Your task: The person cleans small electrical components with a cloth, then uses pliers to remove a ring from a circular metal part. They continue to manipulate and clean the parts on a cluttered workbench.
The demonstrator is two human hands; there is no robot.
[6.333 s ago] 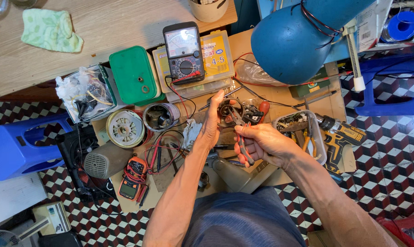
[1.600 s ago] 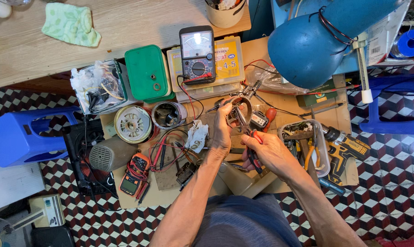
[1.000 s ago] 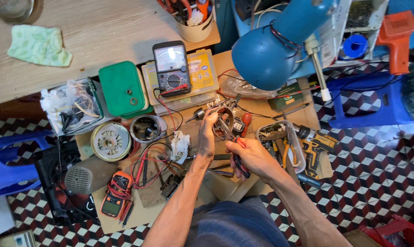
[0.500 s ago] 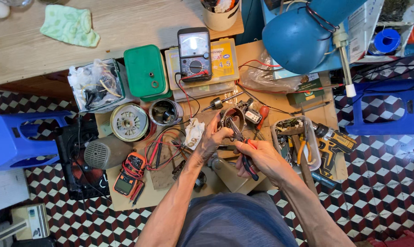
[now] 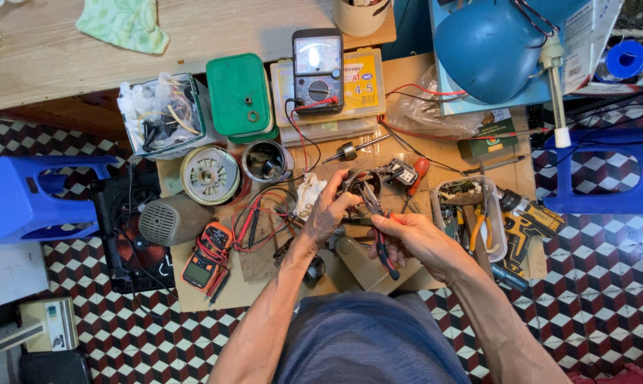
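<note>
Spreading across most of the view, the low wooden desk (image 5: 435,153) sits over a checkered tile floor (image 5: 598,284), with a blue plastic stool (image 5: 30,199) at the left and a second blue stool (image 5: 606,171) at the right. A big blue lamp shade (image 5: 488,50) hangs over the desk's upper right. Next in size come a green lidded box (image 5: 239,96), a clear bag of small parts (image 5: 161,114), a round motor stator (image 5: 209,176) and a grey cylindrical motor housing (image 5: 172,220). An analog multimeter (image 5: 318,71) lies on a yellow parts case (image 5: 360,82), its red and black leads trailing down toward the middle. A yellow cordless drill (image 5: 524,224) rests just beside a clear tray of tools (image 5: 470,213), and a small orange digital meter (image 5: 204,256) lies near the desk's front left edge.

At the centre, the left hand (image 5: 325,213) has its grip clamped around a small dark motor assembly (image 5: 357,188), holding it just above the desk. The right hand (image 5: 414,238) has its grip closed on the red and black handles of a pair of pliers (image 5: 378,220), whose nose reaches up into the motor assembly. A red-handled screwdriver (image 5: 417,174) lies just to the right of the assembly.
</note>
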